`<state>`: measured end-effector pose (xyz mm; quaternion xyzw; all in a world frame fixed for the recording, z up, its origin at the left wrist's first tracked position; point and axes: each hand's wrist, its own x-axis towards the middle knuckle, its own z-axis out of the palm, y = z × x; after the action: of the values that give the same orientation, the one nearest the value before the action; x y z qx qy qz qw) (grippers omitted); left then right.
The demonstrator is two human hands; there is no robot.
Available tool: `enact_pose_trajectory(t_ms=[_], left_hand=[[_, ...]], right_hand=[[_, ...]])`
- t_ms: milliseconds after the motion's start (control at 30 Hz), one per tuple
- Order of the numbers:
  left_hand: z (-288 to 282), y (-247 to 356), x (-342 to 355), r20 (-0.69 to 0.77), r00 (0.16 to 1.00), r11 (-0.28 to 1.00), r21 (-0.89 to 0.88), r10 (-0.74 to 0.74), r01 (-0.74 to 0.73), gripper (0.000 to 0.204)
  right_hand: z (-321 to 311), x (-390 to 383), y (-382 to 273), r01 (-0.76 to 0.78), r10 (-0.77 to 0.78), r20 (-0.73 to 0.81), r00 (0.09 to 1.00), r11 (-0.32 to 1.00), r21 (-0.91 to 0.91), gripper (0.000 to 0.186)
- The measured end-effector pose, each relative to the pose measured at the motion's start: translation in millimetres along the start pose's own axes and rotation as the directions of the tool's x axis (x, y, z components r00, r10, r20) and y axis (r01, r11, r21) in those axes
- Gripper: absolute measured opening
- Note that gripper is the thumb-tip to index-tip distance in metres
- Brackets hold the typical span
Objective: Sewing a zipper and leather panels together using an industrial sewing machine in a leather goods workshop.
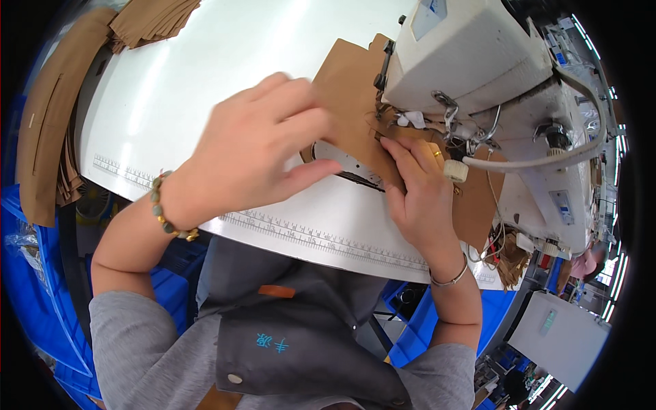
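Note:
A brown fabric piece [347, 85] lies under the head of a white sewing machine [471, 65], with its near edge close to the presser foot area. My right hand [422, 195] is on that fabric beside the needle area, fingers bent and closed on its edge. The needle itself is hidden. Above the table, my left hand [263, 140] is raised near the fabric's left edge. Its thumb stands apart from the other fingers, which are slightly blurred, and nothing shows in it. Below it, part of a metal machine plate [347, 162] is visible.
Brown fabric pieces [152, 20] are stacked at the far left, and a long brown piece [44, 130] hangs over the left side. A ruler strip [307, 232] runs along the white table's [225, 41] front edge. Blue bins [44, 280] stand below. Brown scraps [511, 263] lie at right.

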<state>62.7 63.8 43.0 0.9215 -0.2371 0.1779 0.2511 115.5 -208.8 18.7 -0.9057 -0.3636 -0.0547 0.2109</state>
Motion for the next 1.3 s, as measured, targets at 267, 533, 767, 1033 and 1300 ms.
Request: enact_pose_trajectory(t_ms=[267,533,767,1033,1300], left_hand=[[22,-37,-22,0.07,0.995,0.983,0.164,0.066,-0.076,0.031],[73,-76,78,0.323,0.946,0.988,0.149,0.001,-0.052,0.045],[120,-101,112,0.227,0.974,0.985,-0.172,0.014,0.025,0.038],[125,-106,109,0.152,0.988,0.967,-0.246,-0.026,0.064,0.033],[120,-102,111,0.159,0.987,0.984,-0.175,-0.004,0.032,0.031]], right_hand=[[-3,5,6,-0.06,0.056,0.043,0.998,0.993,0.105,0.042],[-6,9,6,-0.09,0.079,0.071,0.994,0.98,0.178,0.033],[-10,12,6,-0.095,0.077,0.095,0.992,0.975,0.203,0.03],[-15,13,0,-0.143,0.116,0.156,0.981,0.973,0.179,0.03],[-17,11,-6,-0.145,0.117,0.171,0.978,0.975,0.166,0.031]])
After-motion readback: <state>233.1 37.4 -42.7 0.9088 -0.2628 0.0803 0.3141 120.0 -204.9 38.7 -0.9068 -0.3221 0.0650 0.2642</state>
